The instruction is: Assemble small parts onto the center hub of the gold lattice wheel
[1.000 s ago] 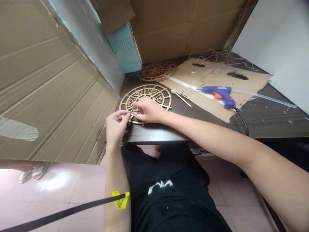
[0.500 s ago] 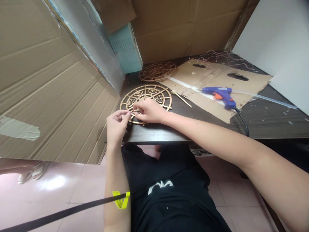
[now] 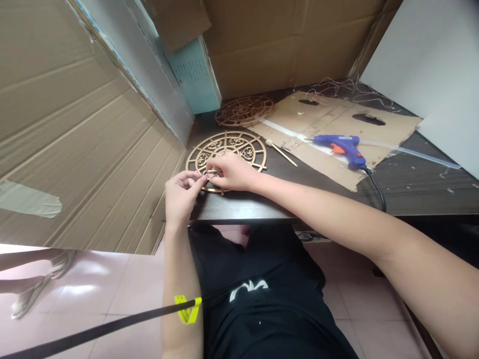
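A round gold openwork ornament (image 3: 247,152) with scrollwork inside its rings lies flat near the table's front edge. Over its near left part, my right hand (image 3: 232,172) is closed, fingers bent in a pinch; a small pale piece shows at its fingertips, too small to name. Close beside it, my left hand (image 3: 183,194) pinches with thumb and forefinger at the ornament's near left rim. The fingertips of both hands nearly meet. Whatever lies between the left fingertips is hidden. A thin stick with a rounded pale head (image 3: 283,154) rests right of the ornament.
A blue glue gun (image 3: 342,145) with an orange trigger lies on a cardboard sheet (image 3: 329,112), its black cord dropping over the table edge. Behind is a darker round openwork piece (image 3: 245,110). Cardboard walls (image 3: 123,149) stand left and behind. Another person's feet (image 3: 33,294) show lower left.
My left thumb and fingertips have shifted slightly right, toward my right fingertips. The other person's feet at lower left have moved, one nearer. The ornament and the glue gun stay put.
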Demonstrator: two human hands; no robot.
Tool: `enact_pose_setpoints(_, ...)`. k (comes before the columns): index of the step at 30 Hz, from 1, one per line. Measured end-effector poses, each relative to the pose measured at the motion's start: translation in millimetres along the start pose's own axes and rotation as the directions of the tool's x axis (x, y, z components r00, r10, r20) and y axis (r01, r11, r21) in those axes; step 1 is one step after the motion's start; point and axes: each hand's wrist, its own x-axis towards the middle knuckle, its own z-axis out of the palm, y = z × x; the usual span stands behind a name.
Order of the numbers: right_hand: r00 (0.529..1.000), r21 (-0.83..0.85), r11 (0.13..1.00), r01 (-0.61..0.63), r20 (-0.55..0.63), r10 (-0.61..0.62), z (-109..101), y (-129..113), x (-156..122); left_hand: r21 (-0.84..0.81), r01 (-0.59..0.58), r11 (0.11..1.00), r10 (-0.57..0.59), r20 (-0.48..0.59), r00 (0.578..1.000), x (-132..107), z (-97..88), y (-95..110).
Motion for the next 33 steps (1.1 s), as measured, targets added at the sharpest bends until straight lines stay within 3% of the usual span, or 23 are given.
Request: enact_pose_setpoints(33, 1.0, -0.014, 1.0, 0.003, 0.012, -0.003, -0.2, 0.3, 0.5, 0.035, 0.012, 0.999, -0.012, -0.005, 1.0, 0.0, 1.3, 2.0)
